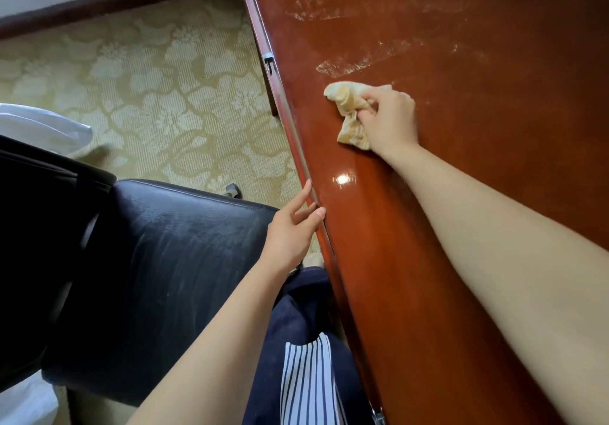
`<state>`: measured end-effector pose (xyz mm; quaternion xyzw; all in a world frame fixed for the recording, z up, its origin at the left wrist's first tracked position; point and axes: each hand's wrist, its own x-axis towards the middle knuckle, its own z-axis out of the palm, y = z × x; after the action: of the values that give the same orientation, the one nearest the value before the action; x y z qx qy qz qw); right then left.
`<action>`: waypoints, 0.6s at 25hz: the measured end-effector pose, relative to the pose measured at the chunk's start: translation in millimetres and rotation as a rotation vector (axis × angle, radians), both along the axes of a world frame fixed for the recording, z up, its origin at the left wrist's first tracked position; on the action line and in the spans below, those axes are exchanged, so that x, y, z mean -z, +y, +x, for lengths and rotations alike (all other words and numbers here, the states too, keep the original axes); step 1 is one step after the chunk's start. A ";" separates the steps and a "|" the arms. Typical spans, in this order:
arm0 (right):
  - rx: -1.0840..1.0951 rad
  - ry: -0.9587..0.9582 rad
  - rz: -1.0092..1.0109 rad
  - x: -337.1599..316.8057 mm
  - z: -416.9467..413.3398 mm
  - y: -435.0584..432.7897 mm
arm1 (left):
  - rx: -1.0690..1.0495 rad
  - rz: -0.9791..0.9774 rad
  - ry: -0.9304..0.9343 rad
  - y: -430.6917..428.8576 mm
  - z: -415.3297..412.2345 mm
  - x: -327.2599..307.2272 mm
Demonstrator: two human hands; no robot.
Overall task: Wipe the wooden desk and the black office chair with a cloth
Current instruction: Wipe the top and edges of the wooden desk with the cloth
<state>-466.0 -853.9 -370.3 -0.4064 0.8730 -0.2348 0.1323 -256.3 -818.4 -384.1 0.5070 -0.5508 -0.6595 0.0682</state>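
The glossy reddish wooden desk fills the right side, with pale dusty streaks on its far part. My right hand grips a crumpled beige cloth and holds it down on the desk top near the left edge. My left hand is open, its straight fingers touching the desk's front edge. The black office chair stands left of the desk, its dusty leather seat below my left arm.
A patterned yellow-green carpet covers the floor beyond the chair. A white fabric item lies at the left. A dark baseboard runs along the far wall. A metal drawer handle sits on the desk's side.
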 end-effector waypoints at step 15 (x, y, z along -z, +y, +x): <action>-0.299 -0.091 0.029 -4.4 64.1 124.7 | -0.004 -0.002 -0.022 -0.9 0.3 1.8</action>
<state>-401.9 -729.2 -365.9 -0.5190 0.7990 -0.2182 0.2111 -256.0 -819.3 -385.8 0.5153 -0.5512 -0.6530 0.0641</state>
